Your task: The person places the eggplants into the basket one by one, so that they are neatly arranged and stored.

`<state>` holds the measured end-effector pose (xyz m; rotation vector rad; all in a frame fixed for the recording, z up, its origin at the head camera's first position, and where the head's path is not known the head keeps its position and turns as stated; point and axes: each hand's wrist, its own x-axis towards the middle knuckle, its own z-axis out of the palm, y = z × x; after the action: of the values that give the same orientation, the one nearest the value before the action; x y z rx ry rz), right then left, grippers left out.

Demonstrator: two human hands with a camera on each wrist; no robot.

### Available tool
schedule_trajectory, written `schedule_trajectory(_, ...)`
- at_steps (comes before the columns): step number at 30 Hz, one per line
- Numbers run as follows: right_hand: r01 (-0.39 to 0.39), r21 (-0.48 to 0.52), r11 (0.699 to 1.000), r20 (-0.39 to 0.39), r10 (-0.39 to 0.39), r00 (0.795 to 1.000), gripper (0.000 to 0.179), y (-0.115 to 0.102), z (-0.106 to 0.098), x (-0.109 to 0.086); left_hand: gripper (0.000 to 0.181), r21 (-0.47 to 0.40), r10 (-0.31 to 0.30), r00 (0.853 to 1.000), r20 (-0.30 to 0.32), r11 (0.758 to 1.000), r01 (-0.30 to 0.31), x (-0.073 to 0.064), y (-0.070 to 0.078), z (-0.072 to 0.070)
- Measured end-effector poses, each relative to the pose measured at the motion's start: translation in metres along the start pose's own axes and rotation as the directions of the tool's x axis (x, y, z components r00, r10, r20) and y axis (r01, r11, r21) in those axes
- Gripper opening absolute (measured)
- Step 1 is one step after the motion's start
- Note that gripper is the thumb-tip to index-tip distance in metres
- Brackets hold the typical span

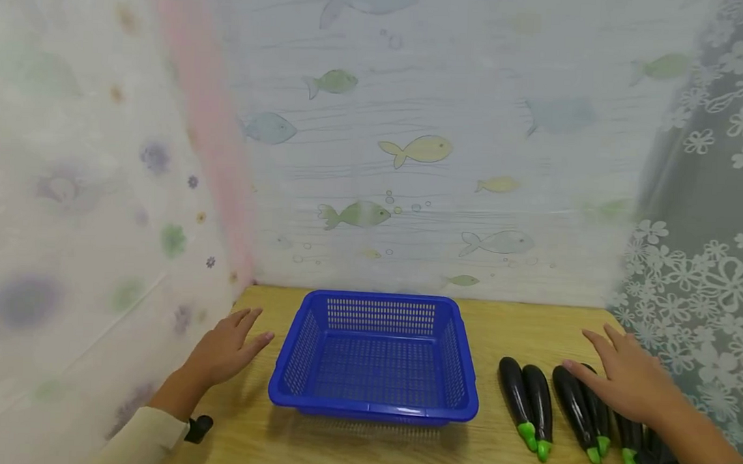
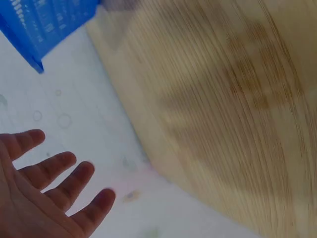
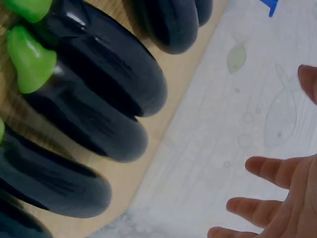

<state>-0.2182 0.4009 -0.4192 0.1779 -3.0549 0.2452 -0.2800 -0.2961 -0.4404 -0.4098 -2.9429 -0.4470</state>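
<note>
A blue plastic basket [image 1: 371,411] with slotted walls stands on the wooden table, with nothing inside it. To its left my left hand [image 1: 227,346] hovers with fingers spread, apart from the basket wall; the left wrist view shows its fingers [image 2: 69,181] holding nothing. On the right side of the table several dark eggplants [image 1: 539,402] with green stems lie in a row, stems toward me. My right hand [image 1: 633,378] is held over the right-hand ones, fingers spread, and hides part of them. In the right wrist view the glossy eggplants [image 3: 94,109] lie apart from the fingers [image 3: 267,171].
The wooden table [image 1: 242,419] ends at a fish-patterned curtain [image 1: 420,247] behind the basket. A flower-patterned sheet [image 1: 100,250] hangs along the left, and a grey floral cloth [image 1: 707,285] on the right. Bare tabletop shows between basket and eggplants.
</note>
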Motion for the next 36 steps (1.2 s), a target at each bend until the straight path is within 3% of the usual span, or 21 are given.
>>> schedule_trajectory(3,0.005,0.038,0.999,-0.016,-0.005,1.0,0.087,0.005,0.0,-0.004,0.078,-0.15,-0.014,1.0,-0.007,0.989,0.013,0.0,0.007,0.007)
schedule_trajectory(9,-0.033,0.069,0.997,-0.037,0.036,0.999,0.084,0.02,-0.001,-0.011,0.076,-0.36,-0.049,0.999,-0.016,0.932,0.04,0.004,0.021,0.017)
schedule_trajectory(15,-0.11,0.06,0.992,-0.029,0.112,0.993,0.085,0.03,0.0,-0.02,0.077,-0.579,-0.149,0.986,0.08,0.798,0.167,0.008,0.032,0.025)
schedule_trajectory(17,-0.13,0.059,0.99,-0.024,0.131,0.991,0.086,0.033,0.001,-0.022,0.075,-0.618,-0.165,0.982,0.093,0.764,0.186,0.009,0.035,0.026)
schedule_trajectory(26,-0.212,0.105,0.972,0.046,0.208,0.977,0.082,0.044,0.007,-0.031,0.067,-0.713,-0.159,0.983,0.088,0.679,0.174,0.009,0.041,0.027)
schedule_trajectory(29,-0.287,0.13,0.949,0.074,0.279,0.957,0.084,0.048,0.012,-0.038,0.065,-0.753,-0.173,0.979,0.107,0.629,0.194,0.008,0.043,0.029)
schedule_trajectory(36,-0.509,0.133,0.85,0.148,0.491,0.858,0.094,0.054,0.024,-0.054,0.067,-0.83,-0.203,0.968,0.15,0.506,0.234,0.007,0.043,0.032)
